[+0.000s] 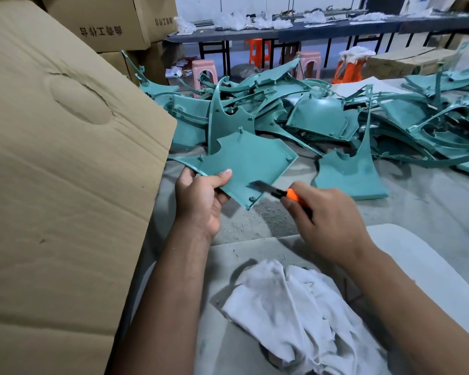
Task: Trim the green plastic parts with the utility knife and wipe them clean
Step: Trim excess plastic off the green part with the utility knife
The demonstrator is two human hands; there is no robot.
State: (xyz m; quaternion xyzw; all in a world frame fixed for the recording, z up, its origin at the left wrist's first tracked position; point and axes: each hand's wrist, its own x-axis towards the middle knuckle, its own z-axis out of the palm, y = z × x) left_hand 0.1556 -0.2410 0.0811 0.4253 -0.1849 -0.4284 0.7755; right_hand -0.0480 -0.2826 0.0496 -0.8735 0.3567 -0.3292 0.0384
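My left hand [201,197] grips the near left edge of a flat green plastic part [248,161], thumb on top, and holds it up above the grey floor. My right hand [328,220] holds an orange utility knife [280,192]. Its dark blade lies against the part's lower right edge. A crumpled white cloth [295,312] lies on my lap below both arms. Beyond the held part, a large pile of green plastic parts [336,117] covers the floor.
A big cardboard box [65,185] stands close on my left, with more boxes [114,25] behind it. One loose green part [349,174] lies to the right of the knife. Pink and orange stools [203,74] and long dark tables [295,31] stand at the back.
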